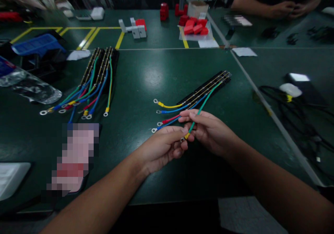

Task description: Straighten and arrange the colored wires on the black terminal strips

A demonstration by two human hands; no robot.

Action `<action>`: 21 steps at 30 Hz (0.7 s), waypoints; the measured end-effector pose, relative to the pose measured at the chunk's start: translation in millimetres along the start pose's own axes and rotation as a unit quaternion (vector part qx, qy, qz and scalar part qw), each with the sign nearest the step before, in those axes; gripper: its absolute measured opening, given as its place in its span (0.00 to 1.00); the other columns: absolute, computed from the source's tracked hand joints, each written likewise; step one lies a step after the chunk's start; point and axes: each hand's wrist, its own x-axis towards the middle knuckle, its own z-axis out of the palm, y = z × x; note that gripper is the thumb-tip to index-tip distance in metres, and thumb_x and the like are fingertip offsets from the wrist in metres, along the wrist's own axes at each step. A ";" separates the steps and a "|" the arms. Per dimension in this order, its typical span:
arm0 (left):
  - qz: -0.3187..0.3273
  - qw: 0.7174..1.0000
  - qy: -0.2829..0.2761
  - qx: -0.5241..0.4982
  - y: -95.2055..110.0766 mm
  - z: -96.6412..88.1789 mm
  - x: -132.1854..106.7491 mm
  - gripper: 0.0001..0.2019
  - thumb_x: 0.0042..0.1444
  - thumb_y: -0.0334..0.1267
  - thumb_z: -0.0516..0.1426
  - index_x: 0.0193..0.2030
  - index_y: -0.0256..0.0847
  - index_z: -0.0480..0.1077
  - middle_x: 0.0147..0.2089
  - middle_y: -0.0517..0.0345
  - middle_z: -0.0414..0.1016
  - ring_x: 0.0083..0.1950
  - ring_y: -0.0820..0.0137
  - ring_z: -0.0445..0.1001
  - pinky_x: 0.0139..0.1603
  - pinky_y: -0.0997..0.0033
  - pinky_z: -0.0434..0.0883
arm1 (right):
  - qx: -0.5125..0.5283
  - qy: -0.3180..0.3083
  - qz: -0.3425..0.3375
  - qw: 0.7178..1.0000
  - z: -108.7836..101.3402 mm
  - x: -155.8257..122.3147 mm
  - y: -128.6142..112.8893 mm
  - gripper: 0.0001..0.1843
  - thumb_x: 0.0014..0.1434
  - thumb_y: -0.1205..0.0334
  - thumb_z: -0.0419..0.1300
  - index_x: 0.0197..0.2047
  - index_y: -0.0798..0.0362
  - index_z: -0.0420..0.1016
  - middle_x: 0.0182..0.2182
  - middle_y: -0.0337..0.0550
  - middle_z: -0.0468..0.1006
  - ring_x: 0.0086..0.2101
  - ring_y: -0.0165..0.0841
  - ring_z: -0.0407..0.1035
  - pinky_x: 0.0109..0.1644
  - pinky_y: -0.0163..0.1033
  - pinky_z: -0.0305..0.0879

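Note:
My left hand (167, 145) pinches the end of a green wire (202, 105) near its yellow sleeve and metal ring terminal (183, 139). Higher up the same wire, the thumb and fingers of my right hand (208, 127) are closed around it. The wire runs to a long black terminal strip (206, 87) with brass-coloured rows, lying slanted on the green table. A yellow wire (171, 106), a red wire (171, 119) and blue wires (172, 111) also fan out from this strip, each ending in a ring terminal. My left fingers partly cover the lowest blue wire.
More wired strips (100, 67) lie at the left, beside a plastic bottle (33, 82) and a blue tray (38, 44). A blurred-out phone-like object (75, 154) is near my left forearm. Red parts (194, 26) and black cables (281, 105) lie farther off. Another person's hands (289, 9) show opposite.

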 end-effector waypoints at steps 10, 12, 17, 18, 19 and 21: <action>0.005 1.000 -0.008 0.004 -0.4 -2.4 -0.3 0.10 0.59 0.38 0.55 0.36 0.32 0.71 0.22 0.62 0.67 0.17 0.85 0.61 0.17 0.87 0.58 | -0.006 0.018 -0.013 1.000 0.5 0.4 0.3 0.09 0.56 0.62 0.58 0.41 0.53 0.72 0.41 0.45 0.75 0.27 0.28 0.69 0.24 0.33 0.64; 0.004 1.000 -0.012 0.002 0.8 -2.7 -0.9 0.10 0.59 0.38 0.55 0.36 0.32 0.71 0.22 0.61 0.68 0.17 0.85 0.63 0.17 0.87 0.58 | -0.012 0.027 -0.024 0.999 0.9 0.5 0.9 0.07 0.55 0.60 0.59 0.37 0.53 0.71 0.32 0.41 0.74 0.23 0.26 0.67 0.23 0.32 0.62; -0.003 0.999 -0.029 -0.017 1.8 -4.6 -0.1 0.09 0.59 0.37 0.54 0.36 0.32 0.71 0.23 0.61 0.68 0.17 0.85 0.63 0.18 0.87 0.59 | -0.060 0.058 -0.020 0.996 2.2 -0.6 2.1 0.12 0.55 0.54 0.59 0.29 0.53 0.66 0.18 0.35 0.64 0.19 0.25 0.61 0.22 0.31 0.58; -0.003 0.999 -0.032 -0.022 1.6 -4.9 0.4 0.08 0.59 0.36 0.54 0.35 0.32 0.71 0.22 0.62 0.68 0.17 0.85 0.63 0.18 0.87 0.58 | -0.068 0.061 -0.018 0.996 2.2 -0.9 2.2 0.13 0.56 0.53 0.58 0.29 0.53 0.66 0.18 0.34 0.64 0.19 0.25 0.60 0.22 0.31 0.58; -0.002 0.999 -0.035 -0.026 1.4 -5.1 1.0 0.08 0.59 0.35 0.54 0.34 0.32 0.70 0.22 0.62 0.67 0.17 0.85 0.62 0.18 0.87 0.58 | -0.073 0.061 -0.016 0.995 2.1 -1.2 2.4 0.13 0.56 0.52 0.58 0.29 0.53 0.66 0.19 0.34 0.64 0.19 0.24 0.60 0.22 0.31 0.58; -0.001 0.999 -0.037 -0.033 1.1 -5.4 1.9 0.08 0.59 0.35 0.54 0.33 0.32 0.70 0.21 0.63 0.66 0.17 0.86 0.60 0.17 0.88 0.56 | -0.073 0.059 -0.013 0.995 1.7 -1.4 2.6 0.13 0.57 0.52 0.57 0.30 0.54 0.66 0.19 0.34 0.64 0.20 0.24 0.61 0.23 0.30 0.57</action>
